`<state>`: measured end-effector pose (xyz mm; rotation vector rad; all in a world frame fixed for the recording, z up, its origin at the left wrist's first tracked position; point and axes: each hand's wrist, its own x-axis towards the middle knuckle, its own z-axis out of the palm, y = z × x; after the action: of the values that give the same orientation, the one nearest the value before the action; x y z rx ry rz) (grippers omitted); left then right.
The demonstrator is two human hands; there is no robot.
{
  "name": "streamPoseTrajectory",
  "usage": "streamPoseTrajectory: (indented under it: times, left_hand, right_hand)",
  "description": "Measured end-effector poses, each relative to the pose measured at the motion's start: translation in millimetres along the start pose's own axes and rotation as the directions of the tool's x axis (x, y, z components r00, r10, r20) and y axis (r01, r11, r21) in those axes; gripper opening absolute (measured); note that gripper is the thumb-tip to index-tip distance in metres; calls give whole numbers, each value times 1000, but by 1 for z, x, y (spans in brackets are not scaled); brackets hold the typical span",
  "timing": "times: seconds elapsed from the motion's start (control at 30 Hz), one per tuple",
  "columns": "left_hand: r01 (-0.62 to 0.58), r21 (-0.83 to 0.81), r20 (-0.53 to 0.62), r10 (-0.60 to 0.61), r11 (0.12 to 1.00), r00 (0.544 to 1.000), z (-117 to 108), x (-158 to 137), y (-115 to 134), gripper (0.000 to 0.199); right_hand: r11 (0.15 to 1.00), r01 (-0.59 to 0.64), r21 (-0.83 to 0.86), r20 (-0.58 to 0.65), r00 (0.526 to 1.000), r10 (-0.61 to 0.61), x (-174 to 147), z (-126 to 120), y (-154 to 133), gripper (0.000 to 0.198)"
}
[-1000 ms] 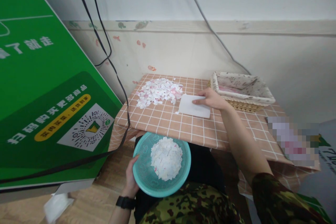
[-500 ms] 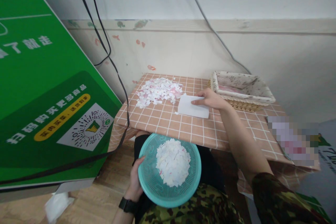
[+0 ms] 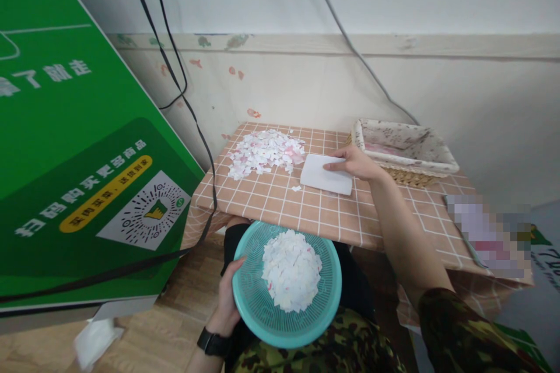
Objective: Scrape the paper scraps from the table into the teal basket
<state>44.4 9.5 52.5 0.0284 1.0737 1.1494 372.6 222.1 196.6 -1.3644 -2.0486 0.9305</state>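
Observation:
My left hand grips the left rim of a round turquoise plastic basket, thumb over the edge. The basket rests on my lap and holds a heap of white paper scraps with a few pink bits. Over the table, my right hand pinches the right end of a flat white card with rounded corners. Left of the card lies a loose pile of white and pink paper scraps. One small scrap sits by the card's lower left corner.
The checked tablecloth covers the table against the wall. A wicker basket with a floral lining stands at the back right. At the left, a green printed panel and hanging black cables border the table.
The white card in my right hand has shifted slightly right and tilted, leaving the small scrap clear of its corner. The turquoise basket has moved a little right with my left hand.

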Motion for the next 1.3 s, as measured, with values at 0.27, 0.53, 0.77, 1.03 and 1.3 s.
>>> streamPoseTrajectory:
  times: [0.27, 0.53, 0.77, 1.03, 1.3]
  left_hand:
    - [-18, -9, -2, 18, 1000, 1000, -2, 1, 0, 15]
    - [-25, -11, 11, 25, 1000, 1000, -2, 1, 0, 13]
    - [-14, -13, -10, 14, 1000, 1000, 0, -1, 0, 12]
    - [-40, -1, -19, 40, 999, 999, 3, -3, 2, 10]
    - [-34, -5, -14, 34, 999, 999, 5, -3, 3, 11]
  right_hand:
    - [1000, 20, 13, 32, 999, -20, 0, 4, -4, 27]
    - [998, 25, 53, 33, 999, -27, -1, 7, -8, 26]
    - [999, 19, 48, 30, 999, -21, 0, 9, -7, 27]
    - [998, 57, 34, 87, 994, -60, 2, 14, -9, 29]
    - [997, 69, 44, 98, 993, -73, 2, 14, -9, 27]
